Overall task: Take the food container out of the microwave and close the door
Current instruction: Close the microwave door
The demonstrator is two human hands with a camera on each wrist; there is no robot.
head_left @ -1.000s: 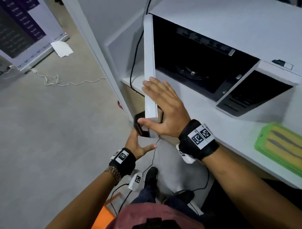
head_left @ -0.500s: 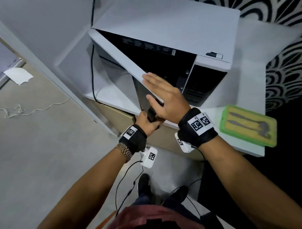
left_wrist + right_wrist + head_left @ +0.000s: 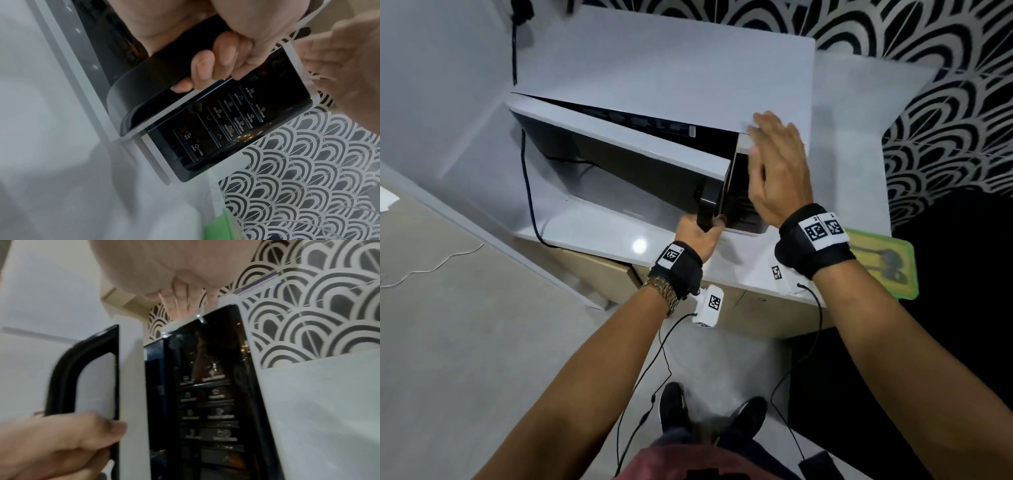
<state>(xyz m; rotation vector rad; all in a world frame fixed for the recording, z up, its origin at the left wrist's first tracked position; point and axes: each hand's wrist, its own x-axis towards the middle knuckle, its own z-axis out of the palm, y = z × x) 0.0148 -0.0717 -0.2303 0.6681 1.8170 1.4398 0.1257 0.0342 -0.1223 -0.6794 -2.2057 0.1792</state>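
Observation:
The white microwave (image 3: pixel 671 75) stands on a white counter (image 3: pixel 592 236). Its door (image 3: pixel 619 147) is ajar by a narrow wedge, almost against the body. My left hand (image 3: pixel 697 236) grips the black door handle (image 3: pixel 707 202); in the left wrist view its fingers (image 3: pixel 205 65) curl round the handle (image 3: pixel 144 76). My right hand (image 3: pixel 777 171) is flat with straight fingers (image 3: pixel 180 305) at the microwave's top front right corner, above the control panel (image 3: pixel 209 394). The green-rimmed food container (image 3: pixel 887 270) lies on the counter to the right, partly hidden behind my right wrist.
A black power cable (image 3: pixel 527 192) runs down the wall left of the microwave. A black-and-white scalloped wall (image 3: pixel 945 120) stands behind and to the right. Thin wires hang from my wrists to the floor by my shoes (image 3: pixel 671 407).
The door has swung from wide open to almost shut. My left hand has taken hold of the handle. My right hand has left the door's top edge for the microwave's front right corner.

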